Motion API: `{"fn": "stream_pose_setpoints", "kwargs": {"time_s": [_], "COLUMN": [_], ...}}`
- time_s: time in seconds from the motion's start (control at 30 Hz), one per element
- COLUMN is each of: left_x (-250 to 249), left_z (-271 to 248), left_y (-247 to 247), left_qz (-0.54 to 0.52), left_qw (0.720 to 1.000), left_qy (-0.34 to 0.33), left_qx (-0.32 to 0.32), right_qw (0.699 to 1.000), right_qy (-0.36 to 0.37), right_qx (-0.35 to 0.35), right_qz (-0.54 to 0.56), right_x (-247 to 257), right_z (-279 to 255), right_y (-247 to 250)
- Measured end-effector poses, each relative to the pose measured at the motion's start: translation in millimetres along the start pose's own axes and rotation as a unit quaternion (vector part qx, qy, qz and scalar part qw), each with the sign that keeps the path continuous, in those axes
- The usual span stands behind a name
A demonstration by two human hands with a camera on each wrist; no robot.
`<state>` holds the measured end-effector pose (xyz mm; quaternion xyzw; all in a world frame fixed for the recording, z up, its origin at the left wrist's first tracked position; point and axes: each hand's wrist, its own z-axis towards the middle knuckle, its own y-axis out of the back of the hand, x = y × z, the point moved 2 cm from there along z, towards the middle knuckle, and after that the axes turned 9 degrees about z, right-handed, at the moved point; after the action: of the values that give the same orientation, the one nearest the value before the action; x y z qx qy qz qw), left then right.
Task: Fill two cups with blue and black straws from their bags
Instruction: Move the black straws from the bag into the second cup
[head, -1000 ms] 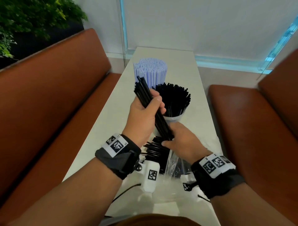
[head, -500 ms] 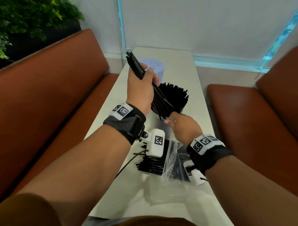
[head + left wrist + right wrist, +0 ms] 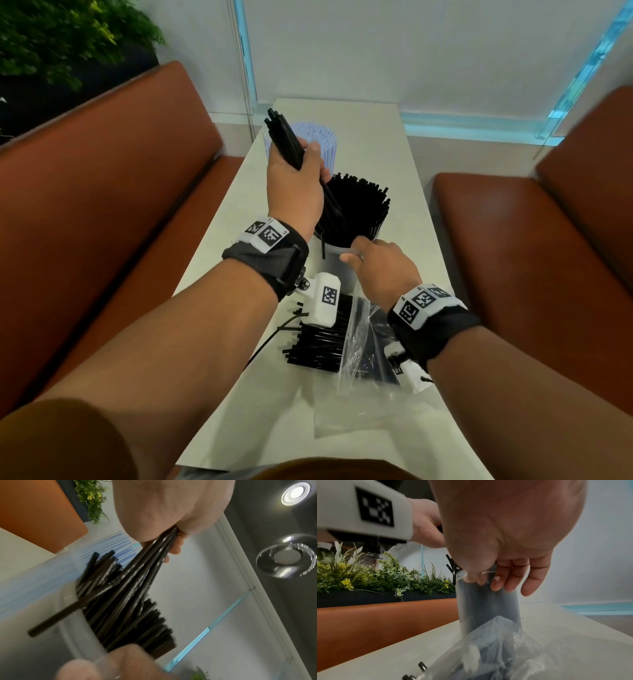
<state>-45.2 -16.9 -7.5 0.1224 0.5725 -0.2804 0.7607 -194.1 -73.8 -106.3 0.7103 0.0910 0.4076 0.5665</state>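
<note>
On the table [image 3: 373,137], left hand [image 3: 296,186] gripping a bundle of black straws [image 3: 286,140], lower ends in the near cup [image 3: 488,604] among black straws, right hand [image 3: 382,267] pinching that cup's rim, blue straws [image 3: 317,135] in the far cup, bag [image 3: 356,346] with loose straws nearest.

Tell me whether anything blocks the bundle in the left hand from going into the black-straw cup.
Nothing separate blocks it. The left hand grips the bundle over the cup, which is already packed with black straws; the right hand pinches its rim.
</note>
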Motion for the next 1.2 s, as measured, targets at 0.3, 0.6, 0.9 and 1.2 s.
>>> {"fn": "stream_pose_setpoints", "kwargs": {"time_s": [0.3, 0.6, 0.9, 1.2], "left_x": [-20, 25, 29, 24], "left_z": [18, -4, -18, -26], "left_y": [-17, 0, 2, -5], "left_qz": [-0.039, 0.249, 0.363, 0.512], "left_qw": [0.998, 0.963, 0.913, 0.764], "left_qy": [-0.037, -0.028, -0.045, -0.258], "left_qx": [-0.028, 0.1, 0.181, 0.295], "right_qw": [1.0, 1.0, 1.0, 0.999], "right_qy": [0.007, 0.007, 0.007, 0.024], "right_qx": [-0.003, -0.012, -0.016, -0.034], "right_qz": [-0.004, -0.004, 0.004, -0.009], "right_x": [5, 5, 3, 0], "right_z": [-5, -6, -5, -4], "right_y": [4, 3, 2, -3]}}
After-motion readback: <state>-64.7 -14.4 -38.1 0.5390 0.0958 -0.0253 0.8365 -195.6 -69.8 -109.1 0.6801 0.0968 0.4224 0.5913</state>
